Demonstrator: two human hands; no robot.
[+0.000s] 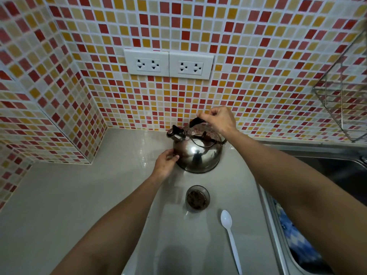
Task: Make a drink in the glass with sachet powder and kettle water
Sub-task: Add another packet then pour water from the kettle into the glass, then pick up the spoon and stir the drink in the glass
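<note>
Grey bench (79, 205) ran beneath a wall of red and yellow mosaic tiles. One glass (197, 198), holding dark powder, stood near the bench's right edge. One white plastic spoon (231, 237) lay just beside it, toward the near edge. One steel kettle (198, 153) sat by the back edge. Right hand (219, 119) was clamped on the kettle's black handle; left hand (165, 163) rested flat against its side, fingers apart. Two double sockets (168, 64) were fixed above. One wire rack (345, 92) hung at right.
</note>
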